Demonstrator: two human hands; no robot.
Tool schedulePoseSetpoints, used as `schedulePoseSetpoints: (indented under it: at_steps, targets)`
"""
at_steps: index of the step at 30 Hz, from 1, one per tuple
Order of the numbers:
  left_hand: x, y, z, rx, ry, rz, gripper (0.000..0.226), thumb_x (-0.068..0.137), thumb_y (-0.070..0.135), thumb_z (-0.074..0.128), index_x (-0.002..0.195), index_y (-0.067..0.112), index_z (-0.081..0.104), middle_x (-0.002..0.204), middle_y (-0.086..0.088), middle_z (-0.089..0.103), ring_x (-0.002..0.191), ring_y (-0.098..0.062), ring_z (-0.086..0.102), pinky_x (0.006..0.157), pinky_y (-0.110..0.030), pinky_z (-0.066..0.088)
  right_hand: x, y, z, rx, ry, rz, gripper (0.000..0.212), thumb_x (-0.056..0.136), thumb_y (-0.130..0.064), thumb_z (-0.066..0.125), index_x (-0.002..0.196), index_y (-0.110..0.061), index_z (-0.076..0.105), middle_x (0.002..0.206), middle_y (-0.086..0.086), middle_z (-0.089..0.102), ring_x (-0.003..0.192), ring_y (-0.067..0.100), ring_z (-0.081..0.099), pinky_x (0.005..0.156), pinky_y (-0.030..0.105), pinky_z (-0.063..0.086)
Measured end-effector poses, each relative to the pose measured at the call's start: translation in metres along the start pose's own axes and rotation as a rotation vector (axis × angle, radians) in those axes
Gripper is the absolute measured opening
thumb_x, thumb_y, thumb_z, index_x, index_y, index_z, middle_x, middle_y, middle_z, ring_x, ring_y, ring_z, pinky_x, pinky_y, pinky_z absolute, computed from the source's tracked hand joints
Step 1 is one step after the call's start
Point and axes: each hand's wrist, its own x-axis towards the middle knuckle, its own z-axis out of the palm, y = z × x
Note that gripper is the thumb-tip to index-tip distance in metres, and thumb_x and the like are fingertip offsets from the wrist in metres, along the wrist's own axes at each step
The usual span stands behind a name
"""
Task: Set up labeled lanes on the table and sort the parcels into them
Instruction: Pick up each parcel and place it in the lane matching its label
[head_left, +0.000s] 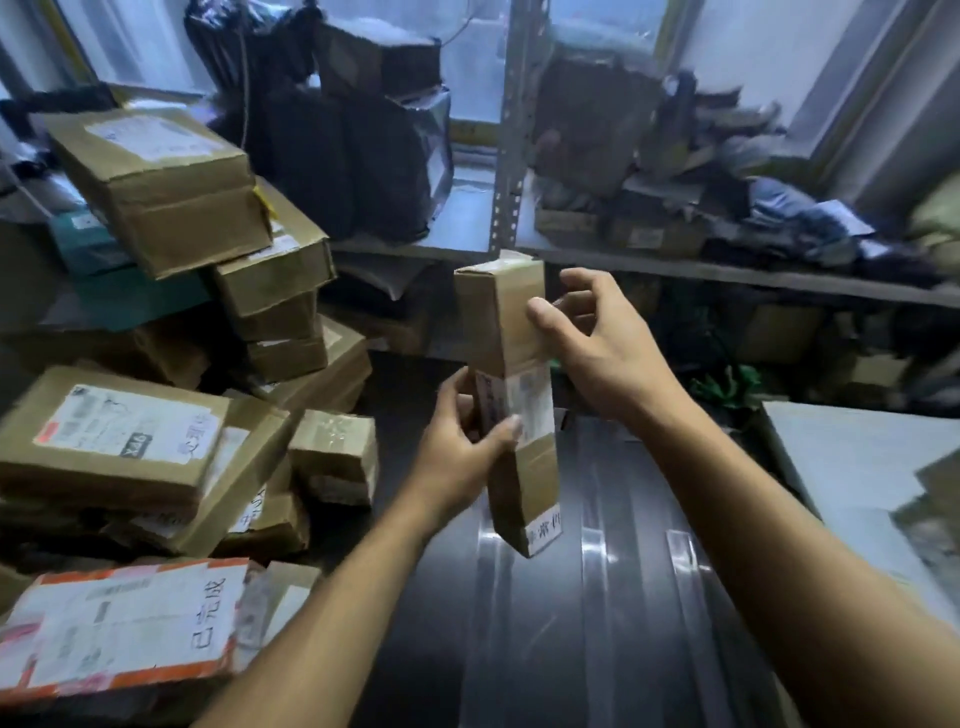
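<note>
I've got a long box (506, 364) upright above the dark tabletop (597, 623), mid-air. Left hand (457, 431) fingers curled round its middle at the label. Right hand (597, 343) thumb on the upper part, fingers loosely spread behind, not clamped. Parcel pile (156, 389) along the left edge.
</note>
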Motion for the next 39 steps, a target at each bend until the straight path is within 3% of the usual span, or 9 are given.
schedulePoseSetpoints:
  at_steps: [4,8,13,20,25,30,32,36,39]
  targets:
    - [0.023,0.017,0.056,-0.155,-0.033,-0.05,0.047,0.084,0.037,0.071,0.125,0.04,0.047,0.123,-0.003,0.065,0.115,-0.022,0.065,0.09,-0.041,0.058,-0.011,0.048,-0.058,-0.081,-0.106,0.157,0.055,0.091,-0.048,0.062,0.138,-0.023,0.048,0.116,-0.005,0.063,0.097,0.001,0.061,0.076,0.02,0.051]
    - [0.043,0.031,0.124,-0.143,-0.097,-0.031,0.037,0.079,0.047,0.066,0.116,0.052,0.061,0.121,0.009,0.069,0.114,-0.018,0.066,0.094,-0.048,0.055,-0.026,0.093,-0.11,-0.137,-0.25,0.246,0.053,0.09,-0.046,0.064,0.137,-0.025,0.05,0.113,-0.01,0.064,0.098,0.003,0.062,0.091,0.034,0.054]
    - [0.073,0.021,0.217,-0.181,-0.042,-0.143,0.068,0.082,0.041,0.068,0.141,0.026,0.039,0.119,-0.005,0.069,0.105,-0.024,0.069,0.092,-0.055,0.054,-0.039,0.139,-0.16,-0.187,-0.19,0.289,0.059,0.08,-0.047,0.071,0.133,-0.033,0.049,0.108,-0.022,0.059,0.096,-0.005,0.059,0.078,0.016,0.045]
    - [0.099,-0.006,0.329,-0.214,-0.104,-0.224,0.039,0.091,0.027,0.068,0.125,0.027,0.049,0.115,-0.008,0.07,0.103,-0.023,0.07,0.09,-0.049,0.057,-0.053,0.217,-0.214,-0.251,-0.061,0.431,0.061,0.073,-0.042,0.077,0.126,-0.03,0.05,0.106,-0.018,0.058,0.088,-0.001,0.057,0.072,0.018,0.047]
    - [0.116,-0.019,0.391,-0.137,-0.21,-0.247,0.027,0.097,0.031,0.059,0.123,0.029,0.053,0.118,0.001,0.069,0.108,-0.012,0.067,0.098,-0.045,0.053,-0.049,0.267,-0.236,-0.286,0.106,0.516,0.026,0.07,-0.034,0.073,0.077,-0.035,0.048,0.084,-0.014,0.062,0.081,0.015,0.061,0.065,0.029,0.05]
    - [0.119,-0.048,0.405,-0.031,-0.164,-0.348,0.046,0.101,0.04,0.045,0.141,0.019,0.048,0.141,0.0,0.055,0.127,-0.015,0.05,0.113,-0.042,0.036,-0.043,0.327,-0.239,-0.406,-0.03,0.695,0.048,0.075,-0.039,0.073,0.113,-0.015,0.052,0.11,0.004,0.063,0.096,0.024,0.062,0.075,0.033,0.052]
    - [0.117,-0.065,0.404,-0.022,-0.149,-0.387,0.044,0.1,0.041,0.045,0.134,0.014,0.054,0.135,-0.005,0.059,0.125,-0.019,0.053,0.112,-0.042,0.037,-0.043,0.345,-0.234,-0.424,-0.083,0.76,0.053,0.076,-0.038,0.074,0.116,-0.012,0.051,0.113,0.006,0.063,0.097,0.025,0.063,0.077,0.035,0.055]
    - [0.112,-0.09,0.406,-0.069,-0.121,-0.458,0.038,0.103,0.041,0.044,0.134,0.022,0.054,0.112,0.016,0.061,0.112,-0.006,0.056,0.095,-0.028,0.039,-0.045,0.371,-0.221,-0.459,-0.131,0.832,0.058,0.077,-0.036,0.076,0.119,-0.007,0.049,0.117,0.01,0.061,0.1,0.027,0.062,0.07,0.032,0.05]
    - [0.109,-0.098,0.415,-0.09,-0.163,-0.49,0.034,0.103,0.042,0.043,0.128,0.024,0.058,0.113,0.017,0.065,0.115,-0.005,0.057,0.094,-0.024,0.041,-0.048,0.385,-0.215,-0.495,-0.136,0.848,0.062,0.077,-0.033,0.076,0.124,-0.004,0.048,0.126,0.015,0.053,0.111,0.03,0.057,0.081,0.033,0.05]
